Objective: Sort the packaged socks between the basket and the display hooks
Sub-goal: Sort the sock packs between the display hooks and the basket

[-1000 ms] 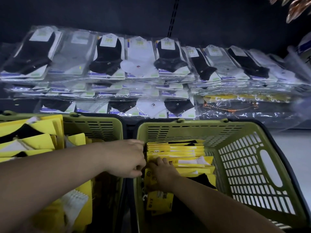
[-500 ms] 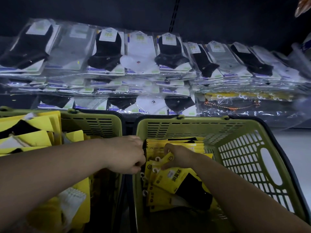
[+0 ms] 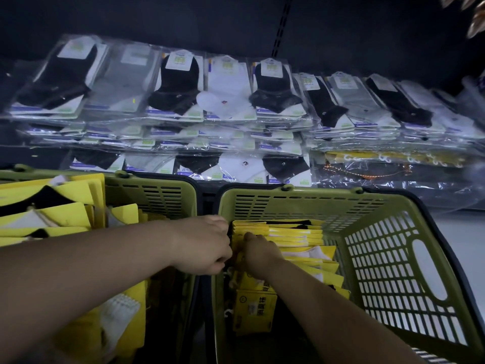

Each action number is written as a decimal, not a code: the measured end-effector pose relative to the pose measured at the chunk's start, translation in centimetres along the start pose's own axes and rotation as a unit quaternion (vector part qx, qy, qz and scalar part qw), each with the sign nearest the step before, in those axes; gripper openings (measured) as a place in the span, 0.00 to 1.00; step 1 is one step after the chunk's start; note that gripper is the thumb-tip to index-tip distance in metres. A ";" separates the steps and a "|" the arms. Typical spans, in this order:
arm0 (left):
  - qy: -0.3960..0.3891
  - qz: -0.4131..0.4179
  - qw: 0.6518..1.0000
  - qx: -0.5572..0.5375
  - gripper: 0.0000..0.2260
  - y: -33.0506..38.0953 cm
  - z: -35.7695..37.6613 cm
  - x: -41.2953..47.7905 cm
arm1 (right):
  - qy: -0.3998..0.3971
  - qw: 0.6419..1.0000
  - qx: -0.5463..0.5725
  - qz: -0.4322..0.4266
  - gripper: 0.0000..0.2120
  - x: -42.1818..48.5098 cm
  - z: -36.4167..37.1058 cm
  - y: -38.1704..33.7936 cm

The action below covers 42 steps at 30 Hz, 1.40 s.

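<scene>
Checking the yellow sock packs point(image 3: 288, 233): they stand on edge in one tight row at the far end of the right basket point(image 3: 393, 258), too closely packed to count. Several more lie flat nearer the camera, the topmost point(image 3: 253, 311) face up with its printed card showing.

Hands, two in view. The right hand point(image 3: 258, 252) is inside the basket, fingers curled down into the near side of the row and gripping packs there. The left hand point(image 3: 202, 245) sits at the basket's left rim, just beside the right hand, fingers curled tight. What it holds cannot be told.

Baskets, two, both green and side by side. The left basket point(image 3: 157, 195) also holds yellow-carded packs point(image 3: 73, 190), some with black or white socks showing.

Behind the baskets, clear-bagged socks point(image 3: 178, 85) hang in overlapping tiers. The nearest lower row shows five: black, grey, black, white, black.

Compared with half a second ago: the right hand then held a fan of packs tilted up towards the camera, with a black sock exposed. That fan is now down, and the hand has moved closer to the left hand. The left hand has scarcely shifted.
</scene>
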<state>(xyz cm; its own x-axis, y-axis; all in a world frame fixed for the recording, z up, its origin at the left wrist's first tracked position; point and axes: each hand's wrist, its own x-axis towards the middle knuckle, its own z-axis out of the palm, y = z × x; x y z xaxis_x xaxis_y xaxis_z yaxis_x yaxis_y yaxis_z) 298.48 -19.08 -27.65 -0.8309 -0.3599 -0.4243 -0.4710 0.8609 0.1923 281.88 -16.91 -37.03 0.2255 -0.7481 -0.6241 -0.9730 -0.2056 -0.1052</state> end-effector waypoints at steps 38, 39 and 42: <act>0.042 -0.003 0.997 0.062 0.18 0.3 1.1 0.2 | -0.043 0.987 -0.136 -0.069 0.22 0.2 2.5 -2.4; 0.045 -0.002 0.997 0.064 0.19 0.3 1.0 0.2 | -0.051 0.987 -0.133 -0.072 0.22 0.3 2.5 -2.3; 0.059 0.006 0.997 0.059 0.18 0.4 1.1 0.3 | -0.077 0.986 -0.122 -0.085 0.24 0.3 2.3 -1.9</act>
<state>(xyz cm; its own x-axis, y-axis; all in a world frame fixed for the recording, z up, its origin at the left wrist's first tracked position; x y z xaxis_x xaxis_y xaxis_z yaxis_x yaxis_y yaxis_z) 298.32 -18.45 -28.68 -0.8683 -0.3832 -0.3149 -0.4287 0.8991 0.0880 283.72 -15.25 -38.77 0.3562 -0.5880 -0.7262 -0.8764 -0.4799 -0.0413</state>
